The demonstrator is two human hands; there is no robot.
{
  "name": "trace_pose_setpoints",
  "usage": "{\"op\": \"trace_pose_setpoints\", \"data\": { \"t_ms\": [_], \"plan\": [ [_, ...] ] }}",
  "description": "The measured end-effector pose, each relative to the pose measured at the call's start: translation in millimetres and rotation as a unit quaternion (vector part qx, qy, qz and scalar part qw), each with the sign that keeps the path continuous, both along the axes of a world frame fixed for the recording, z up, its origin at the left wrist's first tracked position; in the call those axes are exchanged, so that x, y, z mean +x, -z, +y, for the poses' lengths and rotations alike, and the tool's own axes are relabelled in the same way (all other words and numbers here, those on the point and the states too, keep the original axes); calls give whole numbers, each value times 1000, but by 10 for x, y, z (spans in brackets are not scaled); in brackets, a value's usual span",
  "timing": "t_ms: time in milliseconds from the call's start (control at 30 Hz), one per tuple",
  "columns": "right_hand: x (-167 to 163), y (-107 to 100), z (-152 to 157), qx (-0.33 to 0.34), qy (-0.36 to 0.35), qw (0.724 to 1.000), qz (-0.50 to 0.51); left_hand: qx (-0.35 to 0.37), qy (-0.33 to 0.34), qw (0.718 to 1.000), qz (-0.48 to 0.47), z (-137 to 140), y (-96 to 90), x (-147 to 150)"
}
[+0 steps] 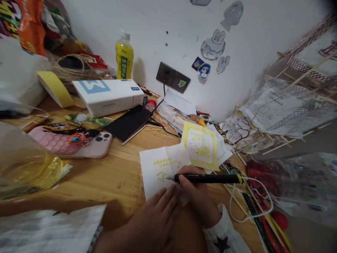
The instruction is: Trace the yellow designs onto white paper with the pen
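Cluttered light-brown wooden table (121, 175)

A creased white paper sheet (149, 165) lies on it, beside a yellow-bordered paper picture (200, 146). The bare left hand (158, 214) rests flat on the sheet's lower part, fingers together; the right hand (195, 193), just beside it, is closed around a slim black cylindrical pen (213, 179), whose grey tip stands at the sheet's yellow marks (159, 177).

Reads as a home craft corner. Bears on the wooden desk (116, 186), beyond and left of the left hand (158, 215), a drink bottle (124, 58), twine (79, 74), yellow tape (54, 88) and a phone (101, 150). Shows a stick-and-paper construction (279, 105) right of the right hand (195, 192) and rabbit cutouts (213, 45) on the wall (105, 21) beyond both.
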State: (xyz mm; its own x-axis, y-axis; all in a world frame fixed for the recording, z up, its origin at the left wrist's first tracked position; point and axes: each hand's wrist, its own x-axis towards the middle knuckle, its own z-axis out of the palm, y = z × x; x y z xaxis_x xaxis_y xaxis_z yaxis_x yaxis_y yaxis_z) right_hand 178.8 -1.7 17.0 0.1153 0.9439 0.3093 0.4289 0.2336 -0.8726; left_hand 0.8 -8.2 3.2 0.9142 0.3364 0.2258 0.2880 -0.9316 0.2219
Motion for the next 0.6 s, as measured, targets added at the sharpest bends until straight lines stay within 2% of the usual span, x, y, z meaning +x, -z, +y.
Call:
{"op": "trace_pose_setpoints", "data": {
  "t_ms": [200,600],
  "plan": [
    [-35,-13,-14,-51,-51,996,-55,14,-3,1000,4,9,34,11],
    [-11,-14,-29,-73,-77,989,-103,-9,-5,1000,11,16,-7,10]
  ]
}}
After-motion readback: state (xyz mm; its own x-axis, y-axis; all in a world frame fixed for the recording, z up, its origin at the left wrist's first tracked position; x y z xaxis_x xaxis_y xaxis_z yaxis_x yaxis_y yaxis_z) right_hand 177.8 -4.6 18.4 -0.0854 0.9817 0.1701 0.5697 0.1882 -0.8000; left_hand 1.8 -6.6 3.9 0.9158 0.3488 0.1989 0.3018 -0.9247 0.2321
